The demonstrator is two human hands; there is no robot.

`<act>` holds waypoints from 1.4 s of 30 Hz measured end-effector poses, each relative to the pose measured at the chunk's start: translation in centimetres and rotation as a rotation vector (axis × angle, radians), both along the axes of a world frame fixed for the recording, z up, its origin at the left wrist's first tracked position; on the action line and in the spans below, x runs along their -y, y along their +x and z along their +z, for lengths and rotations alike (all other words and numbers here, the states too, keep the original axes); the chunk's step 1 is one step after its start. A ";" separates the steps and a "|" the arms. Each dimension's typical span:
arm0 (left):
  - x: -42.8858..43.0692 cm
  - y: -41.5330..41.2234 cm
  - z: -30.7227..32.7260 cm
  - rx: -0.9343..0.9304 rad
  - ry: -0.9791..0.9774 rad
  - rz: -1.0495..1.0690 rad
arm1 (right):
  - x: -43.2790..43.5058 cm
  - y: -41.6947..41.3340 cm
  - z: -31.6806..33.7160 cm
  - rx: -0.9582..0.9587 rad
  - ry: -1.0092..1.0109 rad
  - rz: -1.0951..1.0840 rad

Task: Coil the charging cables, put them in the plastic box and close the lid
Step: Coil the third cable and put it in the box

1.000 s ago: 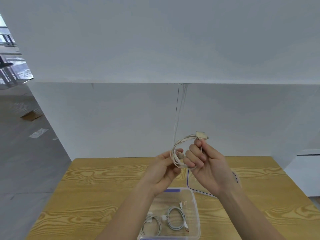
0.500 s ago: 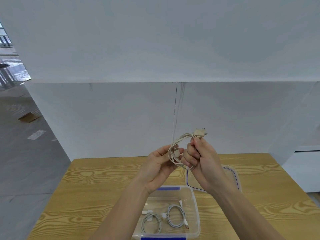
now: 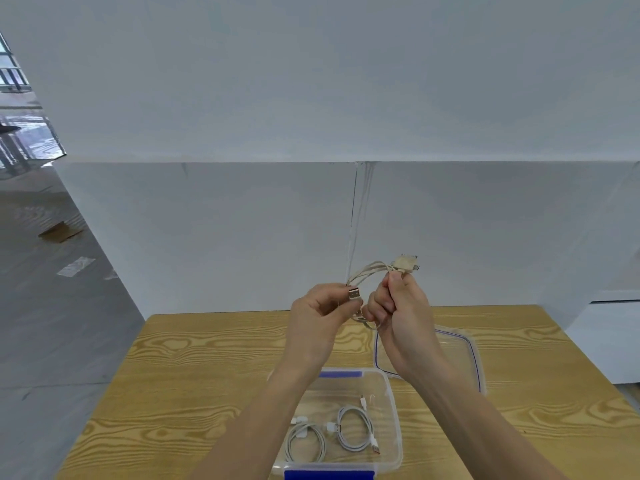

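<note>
Both hands hold a cream charging cable (image 3: 367,270) looped in the air above the table. My left hand (image 3: 320,318) pinches its USB plug between thumb and fingers. My right hand (image 3: 401,313) grips the coil just below the multi-head connector, which sticks out to the upper right. Below my arms stands the clear plastic box (image 3: 393,410) with blue clips, open. Two coiled white cables lie inside it: one (image 3: 304,441) on the left, one (image 3: 356,427) on the right. The clear lid (image 3: 464,355) with a blue seal lies flat on the table behind my right wrist.
The wooden table (image 3: 194,368) stands against a white wall. Grey floor drops away on the left, with a cardboard piece (image 3: 60,232) lying on it. A white cabinet (image 3: 613,334) is at the right edge.
My left hand has pulled the USB plug end free of the loop and now holds it upright. The hands sit slightly further apart, and the view has tilted down a little.
</note>
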State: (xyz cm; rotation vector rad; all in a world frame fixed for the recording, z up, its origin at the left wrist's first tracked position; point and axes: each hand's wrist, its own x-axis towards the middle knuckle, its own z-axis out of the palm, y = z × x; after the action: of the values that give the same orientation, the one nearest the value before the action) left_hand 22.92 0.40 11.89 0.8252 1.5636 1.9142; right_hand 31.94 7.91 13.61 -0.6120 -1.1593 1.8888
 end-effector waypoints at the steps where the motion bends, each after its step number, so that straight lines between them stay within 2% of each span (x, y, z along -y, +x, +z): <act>1: 0.1 0.0 0.2 0.001 0.013 0.029 | -0.1 0.0 -0.1 0.002 -0.002 -0.009; 7: 1.1 -0.4 1.0 -0.008 0.093 0.058 | -0.9 -0.2 -0.5 -0.026 -0.026 -0.053; 9: 1.5 -0.1 1.2 -0.092 0.082 0.043 | -0.8 -0.6 -0.4 -0.029 -0.063 -0.086; 11: 1.6 0.1 1.3 -0.131 0.104 0.043 | -1.1 -0.9 -0.4 -0.107 -0.222 -0.091; 12: 1.6 0.0 1.3 -0.089 0.145 0.067 | -1.4 -1.0 -0.4 -0.187 -0.350 -0.068; 14: 1.6 -0.5 1.1 0.127 0.235 0.135 | -1.6 -1.0 -0.3 -0.350 -0.552 0.022; 15: 1.5 -0.8 0.9 0.283 0.281 0.149 | -1.5 -1.1 -0.3 -0.395 -0.586 0.069; 18: 1.3 -1.6 0.0 0.683 0.328 0.160 | -0.8 -1.1 -0.5 -0.421 -0.537 0.176; 20: 1.3 -2.0 -0.6 0.826 0.302 0.149 | -0.7 -1.1 -0.8 -0.411 -0.482 0.227; 22: 1.4 -2.0 -1.2 0.893 0.261 0.133 | -0.8 -1.0 -1.2 -0.395 -0.445 0.276; 24: 1.7 -2.0 -1.9 0.861 0.177 0.114 | -0.9 -0.7 -1.8 -0.345 -0.421 0.325; 29: 3.2 -1.8 -3.9 0.547 -0.110 -0.009 | -0.9 -0.3 -4.3 -0.158 -0.363 0.399; 34: 5.0 -2.1 -7.1 0.268 -0.427 -0.098 | 0.0 -0.2 -9.2 -0.001 -0.360 0.377; 42: 5.8 -3.0 -11.7 0.116 -0.616 -0.127 | 1.3 -0.4 -14.9 0.186 -0.465 0.408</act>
State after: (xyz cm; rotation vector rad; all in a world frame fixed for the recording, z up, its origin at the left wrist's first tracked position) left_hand 19.94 -5.45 0.24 0.5146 1.8276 1.2482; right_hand 31.58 6.59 -1.34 -0.8663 -1.0148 2.5305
